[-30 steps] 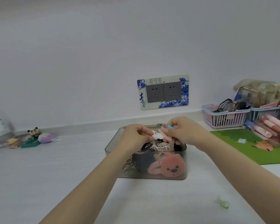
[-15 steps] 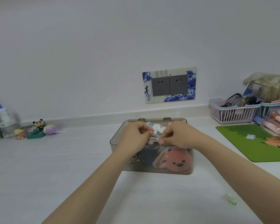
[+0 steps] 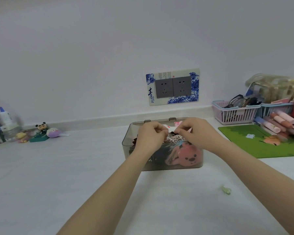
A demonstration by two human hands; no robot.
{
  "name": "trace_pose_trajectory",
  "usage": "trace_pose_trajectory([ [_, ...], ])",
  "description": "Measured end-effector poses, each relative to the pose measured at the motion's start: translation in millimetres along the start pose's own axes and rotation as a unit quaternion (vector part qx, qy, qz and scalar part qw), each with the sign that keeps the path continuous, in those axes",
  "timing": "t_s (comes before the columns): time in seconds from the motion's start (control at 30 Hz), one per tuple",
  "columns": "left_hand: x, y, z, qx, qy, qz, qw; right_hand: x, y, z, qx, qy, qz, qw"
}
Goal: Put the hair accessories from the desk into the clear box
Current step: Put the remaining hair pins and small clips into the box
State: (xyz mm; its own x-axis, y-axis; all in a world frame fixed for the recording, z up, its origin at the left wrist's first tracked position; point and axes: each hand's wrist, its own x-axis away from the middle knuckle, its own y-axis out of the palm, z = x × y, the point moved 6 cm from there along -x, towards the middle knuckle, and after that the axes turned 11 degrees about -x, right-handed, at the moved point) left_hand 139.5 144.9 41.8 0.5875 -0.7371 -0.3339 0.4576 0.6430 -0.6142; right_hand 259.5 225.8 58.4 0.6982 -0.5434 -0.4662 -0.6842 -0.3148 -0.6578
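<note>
1. The contents of the clear box [image 3: 127,146] are partly hidden behind the left hand [image 3: 150,135] and right hand [image 3: 196,133].
2. Whether anything is pinched in the curled fingers cannot be told.
3. The green mat [image 3: 261,143] and the pens [image 3: 282,122] are cut off by the right edge.
4. The small green item [image 3: 226,190] on the desk is too blurred to be identified.

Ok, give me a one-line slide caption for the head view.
Both hands, left and right, work over the clear box of hair accessories; one green clip remains on the desk.
</note>
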Motion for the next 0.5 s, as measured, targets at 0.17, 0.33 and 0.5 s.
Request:
trace_pose_trajectory([
  [0.17,28.6,-3.1,23.9,0.025,0.076,0.062,0.995,35.6,-31.8,1.8,0.053,-0.065,0.058,0.995],
  [0.33,77.3,22.4,50.1,0.036,0.145,-0.011,0.989,89.1,-63.7,19.2,0.093,-0.051,0.047,0.993],
  [0.5,103.1,84.4,50.2,-0.048,0.119,-0.241,0.962,132.4,-79.9,70.3,0.143,0.093,-0.008,0.985],
])
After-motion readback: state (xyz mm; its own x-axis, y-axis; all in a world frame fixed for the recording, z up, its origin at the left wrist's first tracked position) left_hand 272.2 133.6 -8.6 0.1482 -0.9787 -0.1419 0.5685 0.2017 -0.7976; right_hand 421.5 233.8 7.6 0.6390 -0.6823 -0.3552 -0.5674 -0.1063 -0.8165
